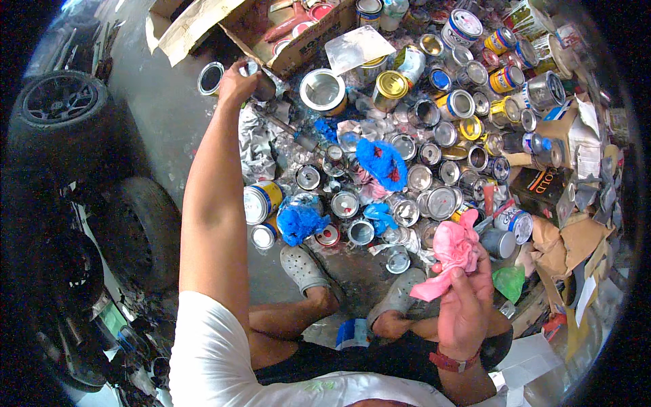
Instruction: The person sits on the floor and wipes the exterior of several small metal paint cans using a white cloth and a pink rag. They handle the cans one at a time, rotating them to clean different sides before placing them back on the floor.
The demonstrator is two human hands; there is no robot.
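My left arm stretches far forward, and my left hand (237, 84) is closed around a small grey metal can (265, 88) close to a cardboard box. Just left of that hand stands an open can (211, 79) with a dark inside. My right hand (466, 298), at the lower right, holds a crumpled pink cloth (453, 247) between thumb and fingers. Paint cans crowd the floor ahead, among them an open wide can (323, 91) and a yellow-lidded can (391, 86). Blue crumpled cloths (382, 165) lie among them.
The cardboard box (315, 46) at the top holds red-stained things. Tyres (146, 224) are stacked on the left. My feet in grey clogs (303, 266) are close to the nearest cans. On the right lie torn cardboard (576, 237) and a green scrap (508, 283).
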